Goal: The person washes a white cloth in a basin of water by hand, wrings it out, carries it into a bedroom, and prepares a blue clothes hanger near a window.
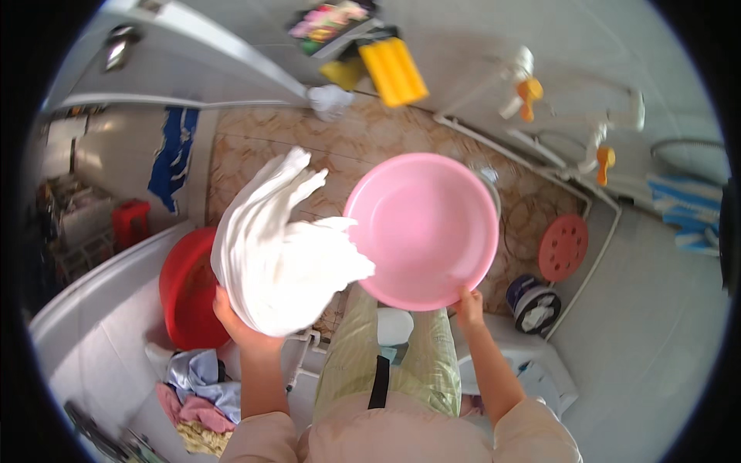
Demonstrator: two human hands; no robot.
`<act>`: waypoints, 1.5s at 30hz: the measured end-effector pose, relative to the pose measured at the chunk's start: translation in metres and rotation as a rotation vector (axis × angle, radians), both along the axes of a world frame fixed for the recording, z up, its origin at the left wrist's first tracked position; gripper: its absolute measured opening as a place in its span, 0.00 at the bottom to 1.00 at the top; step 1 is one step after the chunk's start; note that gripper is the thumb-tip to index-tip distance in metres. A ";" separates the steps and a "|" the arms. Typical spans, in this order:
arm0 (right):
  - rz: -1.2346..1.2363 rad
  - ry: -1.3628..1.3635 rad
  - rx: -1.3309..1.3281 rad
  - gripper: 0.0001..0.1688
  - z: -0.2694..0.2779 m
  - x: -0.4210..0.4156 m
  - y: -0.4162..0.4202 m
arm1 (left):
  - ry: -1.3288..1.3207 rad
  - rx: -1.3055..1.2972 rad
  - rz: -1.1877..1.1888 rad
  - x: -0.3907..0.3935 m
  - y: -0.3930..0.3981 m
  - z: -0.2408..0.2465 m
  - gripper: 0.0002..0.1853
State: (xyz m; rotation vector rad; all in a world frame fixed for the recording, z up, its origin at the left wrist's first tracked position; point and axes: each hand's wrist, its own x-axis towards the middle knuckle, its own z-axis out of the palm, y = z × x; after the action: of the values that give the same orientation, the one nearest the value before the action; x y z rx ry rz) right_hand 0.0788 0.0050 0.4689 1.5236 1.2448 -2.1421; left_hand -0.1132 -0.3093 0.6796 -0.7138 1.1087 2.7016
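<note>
My left hand (246,327) grips a bunched white cloth (283,260) from below and the left side. Its loose ends hang to the right, and one reaches over the left rim of a pink plastic basin (428,226). The basin holds nothing that I can see. With my right hand (470,307) I pinch the basin's near right rim. Behind the cloth, to the left, stands a red plastic basin (182,295), partly hidden by the cloth and my left hand.
Clothes (200,399) lie in a heap at the lower left. A bucket (532,304) and a round red stool (562,247) stand to the right. White pipes with orange-handled taps (529,98) run along the wall. A washbasin (541,370) is at the lower right. A yellow dustpan (393,72) hangs opposite me.
</note>
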 end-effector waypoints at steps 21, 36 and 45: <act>0.904 0.051 -0.092 0.17 0.176 -0.192 -0.244 | -0.154 -0.855 0.160 0.027 -0.160 -0.009 0.45; 1.351 0.309 -0.164 0.17 0.259 -0.355 -0.330 | -0.611 -1.496 -0.403 -0.062 -0.212 0.055 0.28; 1.513 0.420 -0.166 0.15 0.266 -0.435 -0.382 | -0.417 -1.997 -0.012 -0.101 -0.274 0.123 0.10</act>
State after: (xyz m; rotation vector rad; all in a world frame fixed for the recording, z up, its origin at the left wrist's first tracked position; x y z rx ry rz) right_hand -0.3566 -0.3772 0.7345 -0.1658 1.4763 -1.3461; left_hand -0.2141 -0.5832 0.8026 -1.1197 3.1093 0.4040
